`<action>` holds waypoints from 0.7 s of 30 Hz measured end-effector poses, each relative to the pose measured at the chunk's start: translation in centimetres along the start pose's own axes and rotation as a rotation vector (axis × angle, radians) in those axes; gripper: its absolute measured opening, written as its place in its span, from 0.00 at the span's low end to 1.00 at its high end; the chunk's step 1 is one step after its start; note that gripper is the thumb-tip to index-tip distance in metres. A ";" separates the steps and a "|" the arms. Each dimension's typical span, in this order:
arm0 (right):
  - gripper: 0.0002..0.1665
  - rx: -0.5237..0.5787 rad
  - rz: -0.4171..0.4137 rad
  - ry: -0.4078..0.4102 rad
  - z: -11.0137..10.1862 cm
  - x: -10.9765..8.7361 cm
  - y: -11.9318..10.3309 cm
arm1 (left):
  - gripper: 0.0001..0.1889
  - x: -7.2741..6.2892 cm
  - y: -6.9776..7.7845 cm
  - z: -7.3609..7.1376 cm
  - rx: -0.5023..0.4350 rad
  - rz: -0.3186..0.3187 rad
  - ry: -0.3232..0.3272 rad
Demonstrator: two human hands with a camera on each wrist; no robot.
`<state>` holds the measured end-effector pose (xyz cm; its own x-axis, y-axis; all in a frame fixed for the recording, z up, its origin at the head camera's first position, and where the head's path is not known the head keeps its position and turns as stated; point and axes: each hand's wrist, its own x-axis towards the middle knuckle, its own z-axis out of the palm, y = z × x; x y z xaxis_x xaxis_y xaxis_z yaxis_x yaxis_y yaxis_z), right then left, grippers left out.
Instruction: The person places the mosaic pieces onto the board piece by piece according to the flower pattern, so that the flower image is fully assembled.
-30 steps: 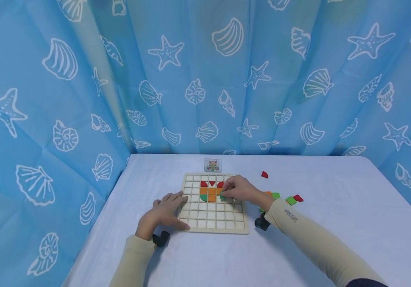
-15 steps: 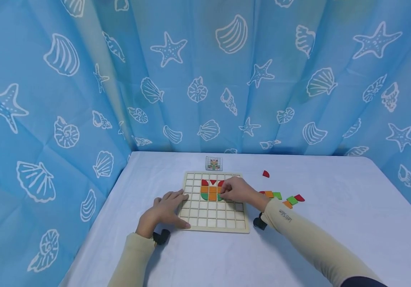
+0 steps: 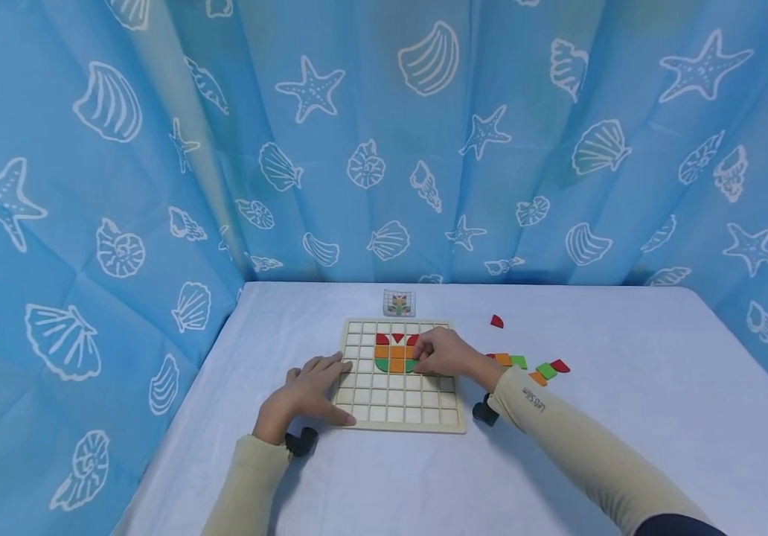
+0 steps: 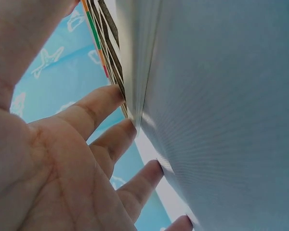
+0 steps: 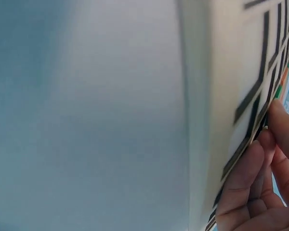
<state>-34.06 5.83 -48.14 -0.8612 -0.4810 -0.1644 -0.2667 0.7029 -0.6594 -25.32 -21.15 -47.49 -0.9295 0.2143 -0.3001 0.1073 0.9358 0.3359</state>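
Note:
A square wooden grid board [image 3: 397,428] lies on the table, with red, orange and green tiles set in its upper middle cells. My left hand [image 3: 310,394] is spread along the board's left side, thumb at the lower left corner. In the left wrist view its fingertips [image 4: 116,92] touch the board's edge and the cloth. My right hand [image 3: 447,352] is over the board's right part, thumb and fingertips together at a green quarter-circle tile [image 3: 411,366], partly hidden under them. In the right wrist view the curled fingers [image 5: 245,168] rest close against the grid.
Behind the board lies a small pattern card [image 3: 399,304]. Right of it is a lone red quarter-circle tile [image 3: 497,321]. Several loose tiles, including a green square [image 3: 547,371] and an orange one [image 3: 538,379], lie beside my right forearm. A blue shell-print curtain [image 3: 370,149] hangs behind the table.
The green quarter-circle tile has turned and settled into the cell right of the orange tile, under my right fingertips. My left hand stays at the board's edge.

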 end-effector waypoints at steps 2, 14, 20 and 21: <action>0.07 -0.010 0.005 -0.003 -0.2 0.0 -0.1 | 0.53 0.0 0.0 -0.1 0.002 0.003 0.002; 0.08 -0.017 0.000 -0.017 -0.2 0.6 -0.1 | 0.53 0.1 -0.2 -0.2 -0.002 -0.002 -0.002; 0.08 0.053 0.034 -0.064 -0.3 0.5 0.2 | 0.52 -0.2 -0.3 0.1 -0.025 0.011 0.001; 0.08 0.067 0.035 -0.065 -0.6 0.5 0.2 | 0.52 -0.2 -0.3 0.0 -0.023 0.015 0.005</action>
<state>-34.75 6.04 -47.92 -0.8390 -0.4911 -0.2341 -0.2053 0.6843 -0.6997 -25.14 -21.43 -47.55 -0.9297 0.2271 -0.2900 0.1137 0.9258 0.3606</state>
